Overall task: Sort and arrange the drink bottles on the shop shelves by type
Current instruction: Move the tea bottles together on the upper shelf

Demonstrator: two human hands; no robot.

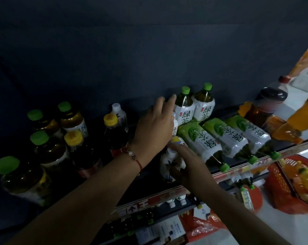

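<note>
Upright and toppled tea bottles [199, 138]

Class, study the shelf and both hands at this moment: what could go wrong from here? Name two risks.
1. Three green tea bottles lie on their sides, caps over the shelf edge; a nudge might roll one off.
2. The left hand reaches beside two upright green tea bottles and could topple them.

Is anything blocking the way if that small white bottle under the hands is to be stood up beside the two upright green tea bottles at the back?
Yes. Three green tea bottles lie across the shelf in front of the upright pair.
</note>
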